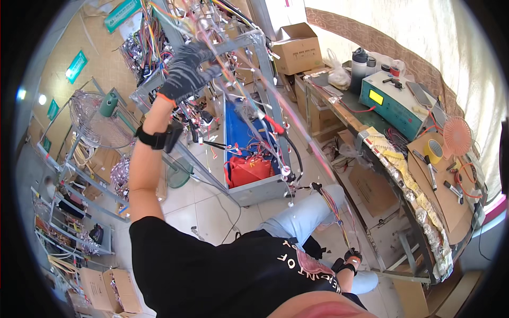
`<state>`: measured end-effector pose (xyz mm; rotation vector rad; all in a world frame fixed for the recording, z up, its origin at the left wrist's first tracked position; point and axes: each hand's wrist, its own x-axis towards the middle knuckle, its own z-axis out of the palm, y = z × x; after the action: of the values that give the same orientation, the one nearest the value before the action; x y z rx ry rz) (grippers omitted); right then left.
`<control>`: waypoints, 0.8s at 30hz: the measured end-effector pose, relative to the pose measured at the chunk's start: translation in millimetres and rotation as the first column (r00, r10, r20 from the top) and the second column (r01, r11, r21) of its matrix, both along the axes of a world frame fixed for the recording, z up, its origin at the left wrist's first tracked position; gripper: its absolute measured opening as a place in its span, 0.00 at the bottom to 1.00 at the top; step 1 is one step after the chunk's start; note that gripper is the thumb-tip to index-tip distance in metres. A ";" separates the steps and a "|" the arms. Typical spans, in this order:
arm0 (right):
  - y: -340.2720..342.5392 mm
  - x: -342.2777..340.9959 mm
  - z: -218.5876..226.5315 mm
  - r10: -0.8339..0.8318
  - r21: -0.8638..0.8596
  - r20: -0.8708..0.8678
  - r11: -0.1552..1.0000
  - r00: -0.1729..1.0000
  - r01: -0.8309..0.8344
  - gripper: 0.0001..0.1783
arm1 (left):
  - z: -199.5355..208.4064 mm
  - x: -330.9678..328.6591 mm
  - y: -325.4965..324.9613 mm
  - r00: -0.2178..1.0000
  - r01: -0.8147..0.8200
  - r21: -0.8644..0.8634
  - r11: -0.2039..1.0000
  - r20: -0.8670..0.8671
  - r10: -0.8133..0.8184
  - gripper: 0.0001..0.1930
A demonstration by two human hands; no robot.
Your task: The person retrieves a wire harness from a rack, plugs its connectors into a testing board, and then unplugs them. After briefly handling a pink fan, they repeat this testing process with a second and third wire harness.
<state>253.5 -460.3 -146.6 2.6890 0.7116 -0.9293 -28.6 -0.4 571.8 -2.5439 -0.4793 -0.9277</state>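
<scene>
The left hand (185,71), gloved, is raised far left and closed on wires (222,69) strung on the frame (254,40); the strands run right from it. The right hand (347,262) is low, its grip untellable.

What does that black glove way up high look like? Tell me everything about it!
The glove is dark grey-black knitted fabric with a thin orange cuff edge at the wrist. It covers the left hand, which is raised overhead with the fingers curled around thin coloured wires on a metal frame. The forearm below it is bare, with a black band strapped around the wrist.
</scene>
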 end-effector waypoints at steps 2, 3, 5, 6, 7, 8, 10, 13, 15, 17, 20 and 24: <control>2.9 -6.0 5.1 0.072 0.035 0.155 0.996 0.985 -0.078 0.19 | 22.5 -31.1 14.3 0.994 0.035 0.241 0.970 0.089 -0.058 0.14; 4.2 -6.4 6.2 0.075 0.039 0.156 0.996 0.985 -0.082 0.19 | 40.6 -43.4 24.6 0.962 0.121 -0.148 0.981 0.263 -0.079 0.13; -9.0 -7.3 -6.4 0.150 0.127 0.214 0.975 0.965 -0.180 0.18 | 78.4 -49.6 39.1 0.803 0.242 -0.167 0.956 0.587 -0.100 0.13; -6.7 -5.5 -18.8 0.153 0.148 0.206 0.971 0.967 -0.186 0.18 | 97.0 -40.2 13.2 0.863 -0.115 0.110 0.987 0.503 0.045 0.14; -13.6 -1.2 -28.4 0.140 0.101 0.209 0.981 0.968 -0.163 0.17 | 104.9 -15.4 12.5 0.890 -0.422 0.442 0.792 0.034 0.455 0.13; -21.0 2.2 -37.7 0.125 0.054 0.211 0.989 0.969 -0.139 0.16 | 75.4 4.7 15.9 0.971 -0.228 0.259 0.939 -0.011 0.239 0.11; -5.6 0.5 -28.1 0.202 0.031 0.218 0.976 0.955 -0.214 0.12 | 97.3 -6.7 46.7 0.987 0.150 -0.194 0.970 -0.025 -0.157 0.09; -7.0 2.5 -50.0 0.397 -0.072 0.283 0.917 0.873 -0.393 0.10 | 123.0 7.8 11.5 0.866 0.043 -0.531 0.846 0.442 0.233 0.11; 5.4 -1.2 -31.6 0.217 0.049 0.263 0.970 0.940 -0.238 0.10 | 56.9 24.0 -39.3 0.978 0.146 -0.733 0.664 0.004 -0.210 0.11; -0.8 0.2 -97.7 -0.177 0.335 0.205 0.937 0.963 0.101 0.11 | 74.4 23.5 -48.4 0.942 0.280 -0.756 0.592 0.097 -0.321 0.15; -48.0 -27.4 -158.9 -0.055 0.390 0.369 0.915 0.928 -0.101 0.17 | 40.4 37.7 29.2 0.929 0.357 -0.400 0.844 0.058 -0.365 0.14; -88.2 -12.6 -98.4 -0.086 0.291 0.210 0.956 0.974 0.022 0.17 | -21.2 -18.9 59.1 0.694 0.231 -0.156 0.960 0.718 -0.050 0.12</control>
<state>240.9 -548.5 -244.9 3.0163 0.7803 -0.5592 -47.6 58.7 550.6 -2.3470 -0.6360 -2.0521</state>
